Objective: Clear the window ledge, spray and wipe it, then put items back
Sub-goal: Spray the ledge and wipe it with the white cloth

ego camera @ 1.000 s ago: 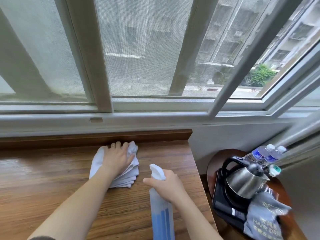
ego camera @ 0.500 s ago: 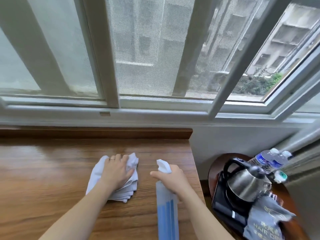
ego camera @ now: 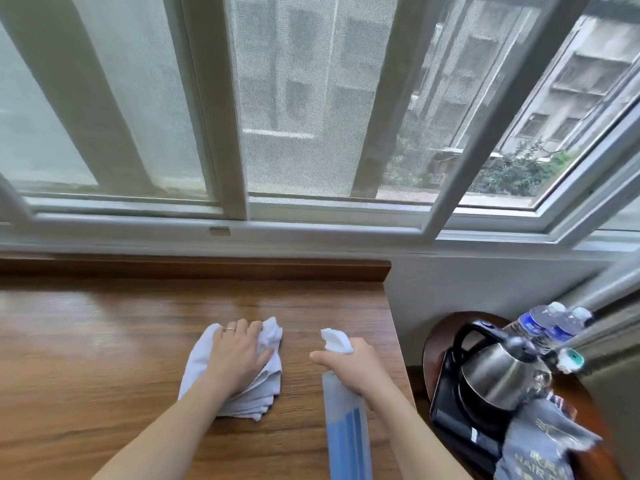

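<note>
So my left hand (ego camera: 239,358) is flat on the cloth (ego camera: 239,393), fingers spread, pressing it onto the ledge (ego camera: 104,358) around 7 o'clock in frame. At 5 o'clock my right hand (ego camera: 353,367) is curled round the spray bottle (ego camera: 348,427). Kettle (ego camera: 502,372), water bottles (ego camera: 547,323) and grey bag (ego camera: 540,445) sit at 4 o'clock on the side table (ego camera: 440,341).
</note>
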Action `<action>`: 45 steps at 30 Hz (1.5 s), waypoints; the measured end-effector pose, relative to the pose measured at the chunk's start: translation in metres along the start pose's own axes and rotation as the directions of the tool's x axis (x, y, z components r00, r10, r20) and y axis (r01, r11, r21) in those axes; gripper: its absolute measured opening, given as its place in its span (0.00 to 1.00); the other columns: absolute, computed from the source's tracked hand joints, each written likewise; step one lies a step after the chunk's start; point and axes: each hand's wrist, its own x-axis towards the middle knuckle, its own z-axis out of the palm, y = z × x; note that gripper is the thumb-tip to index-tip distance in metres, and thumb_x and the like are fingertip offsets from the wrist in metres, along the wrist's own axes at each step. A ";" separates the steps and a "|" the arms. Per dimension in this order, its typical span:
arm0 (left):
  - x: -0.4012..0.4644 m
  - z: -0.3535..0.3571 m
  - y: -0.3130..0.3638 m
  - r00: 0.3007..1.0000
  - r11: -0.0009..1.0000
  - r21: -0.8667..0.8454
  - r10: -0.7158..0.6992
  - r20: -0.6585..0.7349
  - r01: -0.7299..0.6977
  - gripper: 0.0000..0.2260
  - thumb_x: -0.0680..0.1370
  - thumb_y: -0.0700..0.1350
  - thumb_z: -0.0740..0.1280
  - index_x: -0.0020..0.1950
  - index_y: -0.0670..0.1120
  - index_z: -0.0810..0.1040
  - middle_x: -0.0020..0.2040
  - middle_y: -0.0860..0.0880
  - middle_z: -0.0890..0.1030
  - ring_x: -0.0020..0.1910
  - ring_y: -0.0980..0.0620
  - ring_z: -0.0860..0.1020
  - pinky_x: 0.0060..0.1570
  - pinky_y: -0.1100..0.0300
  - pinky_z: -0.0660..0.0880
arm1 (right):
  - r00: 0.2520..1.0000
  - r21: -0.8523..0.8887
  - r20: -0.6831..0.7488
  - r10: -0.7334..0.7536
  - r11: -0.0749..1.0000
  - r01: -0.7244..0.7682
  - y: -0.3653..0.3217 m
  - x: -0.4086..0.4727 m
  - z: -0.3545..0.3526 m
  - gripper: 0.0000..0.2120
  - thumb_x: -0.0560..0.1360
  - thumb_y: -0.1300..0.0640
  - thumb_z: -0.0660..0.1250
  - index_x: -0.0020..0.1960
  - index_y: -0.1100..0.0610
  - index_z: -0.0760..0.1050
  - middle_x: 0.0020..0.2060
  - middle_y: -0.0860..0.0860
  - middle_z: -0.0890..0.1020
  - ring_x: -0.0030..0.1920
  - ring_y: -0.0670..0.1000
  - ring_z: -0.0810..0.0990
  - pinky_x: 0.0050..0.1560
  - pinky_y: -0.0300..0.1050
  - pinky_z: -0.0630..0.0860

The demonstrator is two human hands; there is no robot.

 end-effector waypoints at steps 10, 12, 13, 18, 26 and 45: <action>0.006 0.000 -0.005 0.999 0.998 -0.046 0.042 0.005 -0.042 0.22 0.72 0.63 0.57 0.47 0.47 0.77 0.39 0.47 0.77 0.38 0.43 0.77 0.36 0.49 0.72 | 0.999 0.030 -0.037 0.029 0.999 -0.028 0.006 -0.005 0.016 0.24 0.66 0.41 0.75 0.49 0.60 0.81 0.43 0.51 0.85 0.46 0.51 0.84 0.49 0.50 0.79; 0.005 0.000 -0.004 1.000 0.998 -0.047 0.029 0.007 -0.029 0.22 0.72 0.63 0.57 0.47 0.47 0.77 0.39 0.47 0.77 0.38 0.43 0.77 0.37 0.49 0.72 | 0.998 0.038 -0.046 0.031 0.999 -0.029 0.008 -0.007 0.020 0.25 0.65 0.40 0.75 0.50 0.60 0.81 0.43 0.51 0.86 0.46 0.51 0.84 0.50 0.51 0.79; 0.004 -0.001 -0.003 1.000 0.999 -0.047 0.019 0.010 -0.019 0.22 0.72 0.63 0.57 0.47 0.46 0.77 0.39 0.46 0.78 0.38 0.43 0.77 0.37 0.49 0.72 | 0.998 0.037 -0.048 0.031 0.999 -0.029 0.009 -0.009 0.021 0.25 0.66 0.40 0.75 0.50 0.60 0.81 0.43 0.51 0.86 0.44 0.50 0.83 0.48 0.49 0.78; 0.000 -0.002 0.002 0.999 0.999 -0.041 -0.019 0.027 0.020 0.22 0.71 0.62 0.57 0.46 0.45 0.78 0.39 0.44 0.78 0.37 0.41 0.77 0.39 0.49 0.73 | 0.998 0.056 -0.051 0.025 0.998 -0.023 0.010 -0.010 0.017 0.21 0.68 0.41 0.74 0.49 0.57 0.81 0.42 0.49 0.85 0.45 0.50 0.83 0.48 0.47 0.77; 0.013 -0.002 0.011 0.999 0.999 -0.032 -0.011 0.030 0.012 0.21 0.72 0.61 0.57 0.46 0.45 0.77 0.39 0.45 0.77 0.37 0.42 0.77 0.37 0.50 0.72 | 0.998 0.001 -0.031 -0.046 0.999 0.046 0.006 0.002 0.002 0.20 0.68 0.40 0.73 0.47 0.56 0.82 0.44 0.51 0.86 0.48 0.52 0.83 0.48 0.49 0.79; 0.107 -0.005 0.037 0.959 0.991 -0.001 -0.127 0.255 0.132 0.27 0.78 0.66 0.55 0.70 0.51 0.66 0.64 0.47 0.74 0.64 0.42 0.71 0.62 0.29 0.60 | 0.990 0.019 -0.045 -0.132 0.991 0.133 0.003 0.040 -0.011 0.18 0.67 0.39 0.72 0.34 0.51 0.69 0.30 0.45 0.73 0.34 0.46 0.71 0.38 0.45 0.67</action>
